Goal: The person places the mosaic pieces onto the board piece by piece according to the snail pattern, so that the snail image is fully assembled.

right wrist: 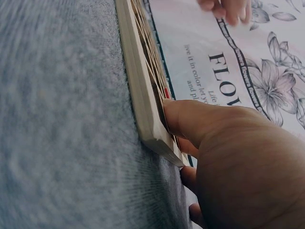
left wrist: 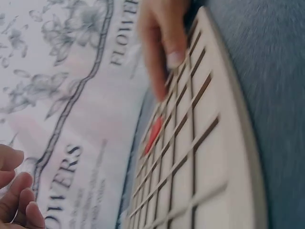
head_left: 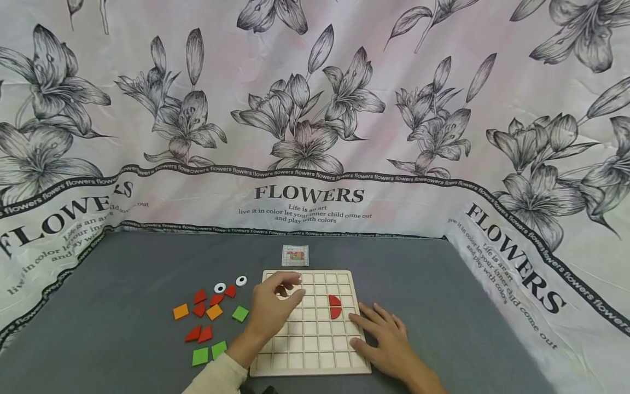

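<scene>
Centrally in the head view, a pale gridded board (head_left: 311,360) is laid on a dark grey table (head_left: 418,273). Two red quarter-round pieces (head_left: 336,313) are set in neighbouring cells toward the board's right edge, their curved sides turned right. Above the board's left part the left hand (head_left: 273,306) is held with fingers bent and a gap left between thumb and forefinger; nothing is seen in it. At the board's right edge the right hand (head_left: 386,339) is rested, fingers loosely spread. Left of the board are scattered red pieces (head_left: 193,334), orange squares (head_left: 214,312), green squares (head_left: 200,357) and white rings with dark centres (head_left: 220,288); just beyond its far edge a small picture card (head_left: 295,255) is laid, and farther off a flower-printed cloth (head_left: 315,137) is hung. By the left wrist view, the board is shown slantwise, with red seen on its grid and the left hand's fingertips kept clear of it. By the right wrist view, the board's rim is touched by the right hand's thumb from above, while other fingers are placed beside the edge.
</scene>
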Action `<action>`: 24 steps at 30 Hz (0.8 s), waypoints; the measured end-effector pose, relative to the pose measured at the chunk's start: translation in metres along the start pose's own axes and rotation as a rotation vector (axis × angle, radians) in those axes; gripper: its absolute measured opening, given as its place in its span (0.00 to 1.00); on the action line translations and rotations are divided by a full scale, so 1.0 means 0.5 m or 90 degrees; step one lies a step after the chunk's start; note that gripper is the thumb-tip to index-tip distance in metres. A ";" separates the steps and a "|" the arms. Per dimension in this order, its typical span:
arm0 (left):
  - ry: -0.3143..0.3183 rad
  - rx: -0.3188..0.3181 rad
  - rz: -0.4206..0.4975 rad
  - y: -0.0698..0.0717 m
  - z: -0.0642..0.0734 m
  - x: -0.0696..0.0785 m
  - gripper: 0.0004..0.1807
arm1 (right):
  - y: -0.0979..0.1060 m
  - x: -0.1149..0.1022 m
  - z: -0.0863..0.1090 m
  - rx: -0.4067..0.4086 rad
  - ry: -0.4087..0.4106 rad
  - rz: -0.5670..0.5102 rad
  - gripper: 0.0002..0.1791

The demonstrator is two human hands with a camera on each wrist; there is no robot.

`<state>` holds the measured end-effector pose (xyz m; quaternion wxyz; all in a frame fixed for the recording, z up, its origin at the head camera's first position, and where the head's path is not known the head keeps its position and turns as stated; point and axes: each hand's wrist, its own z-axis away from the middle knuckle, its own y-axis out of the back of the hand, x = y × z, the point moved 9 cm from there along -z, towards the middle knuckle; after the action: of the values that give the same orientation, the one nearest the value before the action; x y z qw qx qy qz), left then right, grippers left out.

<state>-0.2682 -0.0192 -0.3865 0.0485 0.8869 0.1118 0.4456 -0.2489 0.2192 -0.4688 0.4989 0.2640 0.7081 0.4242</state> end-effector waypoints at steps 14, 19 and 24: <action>-0.074 0.062 -0.101 0.177 0.006 0.061 0.21 | -0.002 0.003 0.002 0.007 -0.001 -0.007 0.27; -0.020 0.101 -0.134 0.244 0.024 0.010 0.21 | -0.002 0.004 0.002 0.017 0.005 -0.010 0.26; 0.031 0.128 -0.188 0.285 0.047 -0.013 0.21 | -0.004 0.004 0.001 0.016 0.006 -0.006 0.26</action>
<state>-0.2312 -0.1586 -0.3792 0.0221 0.8502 0.2862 0.4413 -0.2491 0.2200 -0.4717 0.4945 0.2648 0.7169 0.4139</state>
